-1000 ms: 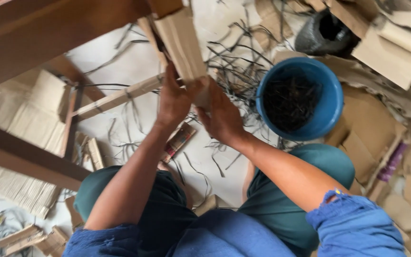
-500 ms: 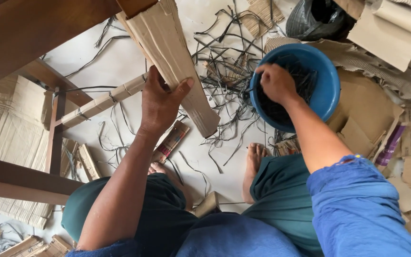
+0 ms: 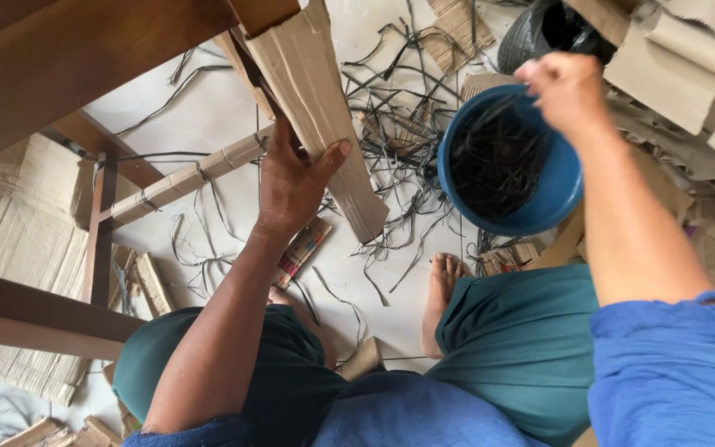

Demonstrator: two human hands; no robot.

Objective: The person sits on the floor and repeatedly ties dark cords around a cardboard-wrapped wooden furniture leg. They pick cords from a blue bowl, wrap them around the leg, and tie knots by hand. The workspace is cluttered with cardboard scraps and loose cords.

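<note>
Cardboard (image 3: 316, 108) held by left hand (image 3: 291, 178) at centre, against wooden frame (image 3: 84, 58). Right hand (image 3: 568, 87) has lifted out of blue bucket (image 3: 556, 199), pinching a dark strip (image 3: 498, 103).

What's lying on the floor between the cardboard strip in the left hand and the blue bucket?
Head view: loose dark strips lie tangled on the pale floor between the cardboard strip and blue bucket.

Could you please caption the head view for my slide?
Left hand grips cardboard strip; right hand lifts black strands from blue bucket.
</note>
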